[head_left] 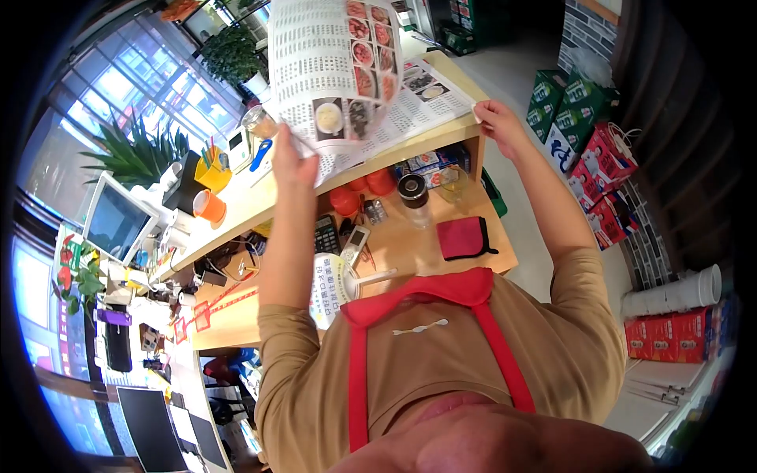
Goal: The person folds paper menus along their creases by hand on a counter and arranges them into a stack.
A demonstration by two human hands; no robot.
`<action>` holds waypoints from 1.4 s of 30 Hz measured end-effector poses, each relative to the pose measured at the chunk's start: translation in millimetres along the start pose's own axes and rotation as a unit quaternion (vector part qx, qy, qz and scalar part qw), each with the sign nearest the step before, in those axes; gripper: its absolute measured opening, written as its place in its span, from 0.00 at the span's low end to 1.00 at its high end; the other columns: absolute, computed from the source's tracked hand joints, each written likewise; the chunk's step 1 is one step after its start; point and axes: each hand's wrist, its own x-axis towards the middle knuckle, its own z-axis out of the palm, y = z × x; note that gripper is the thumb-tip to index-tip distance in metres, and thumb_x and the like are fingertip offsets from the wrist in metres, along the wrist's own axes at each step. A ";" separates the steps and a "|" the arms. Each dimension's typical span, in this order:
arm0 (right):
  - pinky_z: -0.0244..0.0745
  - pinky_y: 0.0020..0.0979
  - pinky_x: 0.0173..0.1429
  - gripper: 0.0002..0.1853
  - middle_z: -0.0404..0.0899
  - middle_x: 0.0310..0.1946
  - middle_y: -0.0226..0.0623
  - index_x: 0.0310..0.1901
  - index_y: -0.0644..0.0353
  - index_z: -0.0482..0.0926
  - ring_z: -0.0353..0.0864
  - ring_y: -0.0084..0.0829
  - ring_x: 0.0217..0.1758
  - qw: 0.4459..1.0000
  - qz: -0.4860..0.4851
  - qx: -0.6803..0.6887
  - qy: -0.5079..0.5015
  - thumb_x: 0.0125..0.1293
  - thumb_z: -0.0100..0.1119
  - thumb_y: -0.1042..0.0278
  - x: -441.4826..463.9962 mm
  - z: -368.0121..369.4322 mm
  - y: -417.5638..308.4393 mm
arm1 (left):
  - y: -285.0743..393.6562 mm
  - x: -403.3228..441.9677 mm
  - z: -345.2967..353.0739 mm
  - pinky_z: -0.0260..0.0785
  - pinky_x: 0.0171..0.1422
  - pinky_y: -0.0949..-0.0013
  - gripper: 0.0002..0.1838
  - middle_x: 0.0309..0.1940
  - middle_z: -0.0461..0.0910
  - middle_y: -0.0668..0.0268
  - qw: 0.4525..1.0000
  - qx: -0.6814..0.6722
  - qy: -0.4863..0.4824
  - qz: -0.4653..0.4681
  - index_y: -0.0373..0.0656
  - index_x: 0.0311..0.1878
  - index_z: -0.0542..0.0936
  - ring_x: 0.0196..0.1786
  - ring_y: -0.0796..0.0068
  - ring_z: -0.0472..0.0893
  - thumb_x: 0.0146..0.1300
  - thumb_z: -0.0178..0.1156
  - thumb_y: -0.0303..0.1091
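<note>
A printed menu sheet (pixel 315 63) with food pictures is lifted and curved above the counter top. My left hand (pixel 295 162) is closed on the lower left edge of this sheet. Under it, a second printed sheet (pixel 430 106) lies flat on the wooden counter (pixel 453 67). At the right end of the counter, my right hand (pixel 497 122) pinches the corner of the flat sheet between thumb and fingers. A glass jar (pixel 258 122) and a blue object (pixel 260 155) are left of my left hand.
On the lower shelf are a lidded glass bottle (pixel 414 199), a red pouch (pixel 462 238), a calculator (pixel 325 236) and a round fan (pixel 327 288). An orange cup (pixel 209 206) and a monitor (pixel 118 218) stand left. Stacked boxes (pixel 603 165) are on the right.
</note>
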 end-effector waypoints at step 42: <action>0.68 0.31 0.40 0.09 0.77 0.30 0.40 0.33 0.64 0.75 0.74 0.31 0.35 0.815 -0.240 -0.507 -0.143 0.55 0.60 0.66 184.2 65.1 -15.8 | -23.6 -32.3 -52.7 0.59 0.61 0.54 0.27 0.58 0.71 0.59 0.419 0.829 -0.266 0.258 0.48 0.56 0.73 0.59 0.56 0.69 0.51 0.65 0.44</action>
